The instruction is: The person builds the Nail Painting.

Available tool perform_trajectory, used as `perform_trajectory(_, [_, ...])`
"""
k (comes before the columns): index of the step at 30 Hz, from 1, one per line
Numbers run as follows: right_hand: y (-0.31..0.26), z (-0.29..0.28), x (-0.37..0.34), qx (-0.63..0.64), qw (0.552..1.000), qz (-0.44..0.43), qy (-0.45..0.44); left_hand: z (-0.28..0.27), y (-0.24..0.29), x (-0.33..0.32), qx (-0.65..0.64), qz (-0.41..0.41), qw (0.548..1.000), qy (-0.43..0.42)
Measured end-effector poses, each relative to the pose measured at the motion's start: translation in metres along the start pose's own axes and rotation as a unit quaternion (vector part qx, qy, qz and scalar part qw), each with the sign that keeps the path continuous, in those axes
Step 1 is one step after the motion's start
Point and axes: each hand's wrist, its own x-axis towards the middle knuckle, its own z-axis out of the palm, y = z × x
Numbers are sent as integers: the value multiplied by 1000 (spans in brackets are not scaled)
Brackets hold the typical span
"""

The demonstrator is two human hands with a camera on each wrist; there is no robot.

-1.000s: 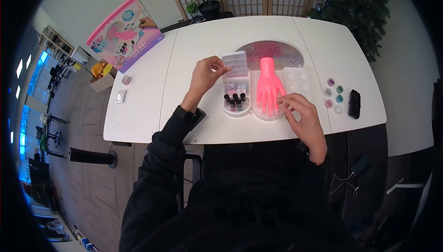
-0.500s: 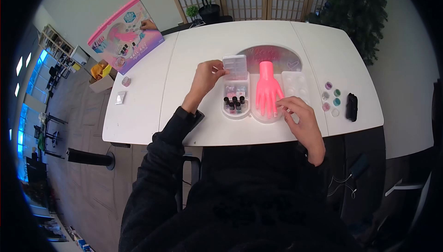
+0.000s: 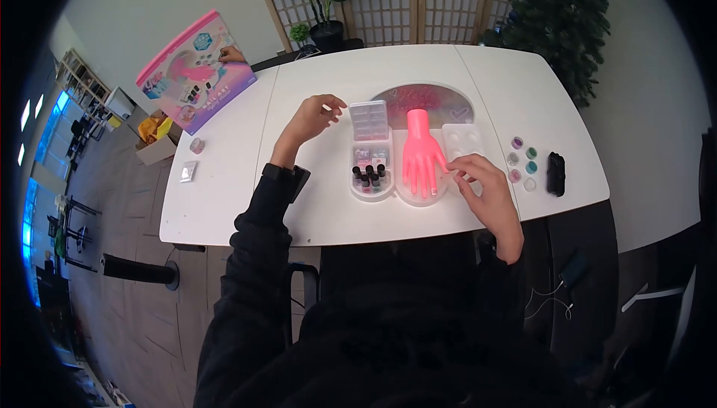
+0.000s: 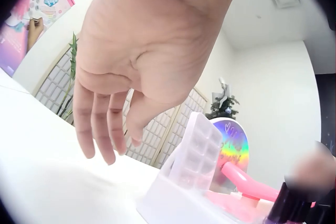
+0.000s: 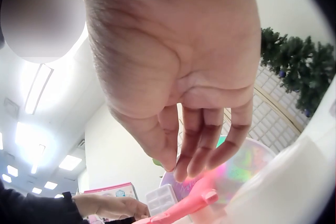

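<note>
My left hand [image 3: 310, 120] hovers just left of the clear compartment lid [image 3: 369, 119], fingers relaxed and apart from it. The lid stands raised at the back of a white case [image 3: 371, 197], which holds several black-capped nail polish bottles [image 3: 369, 174] and small colourful pieces. A pink model hand [image 3: 423, 154] lies fingers toward me on a white base, with a pale nail on one finger. Beside its fingers on the right is my right hand [image 3: 489, 195], fingers loosely bent. Nothing shows between the thumb and fingertips in the right wrist view.
A shiny backboard [image 3: 455, 107] stands behind the model hand, and a white palette with round wells [image 3: 463, 139] is to its right. Farther right are several glitter pots [image 3: 531, 152] and a black pouch [image 3: 556, 174]. The nail art box [image 3: 198, 72] stands at the table's far left.
My left hand has left the compartment lid and moved left; the lid stays raised. My right hand stays beside the model hand's fingers. The head view has shifted slightly.
</note>
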Motion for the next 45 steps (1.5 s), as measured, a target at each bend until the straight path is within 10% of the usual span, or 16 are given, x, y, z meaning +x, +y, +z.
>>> perform_trajectory(6, [7,-26,13,-61,998,-4,33,2,-2,16,-56,9,998,10])
perform_trajectory(16, [45,-51,13,-94,988,92,81,-13,-85,50,220,61,974,0])
perform_trajectory(28, [133,-104,36,-307,927,203,69,-13,57,8,117,89,986,79])
perform_trajectory(35, [163,-81,53,-426,875,221,63,0,122,-10,109,278,954,24])
perform_trajectory(41, [219,-71,56,-395,905,132,86,35,96,17,159,324,933,-7])
perform_trajectory(45, [123,-61,76,-236,967,46,83,40,118,0,148,296,943,22])
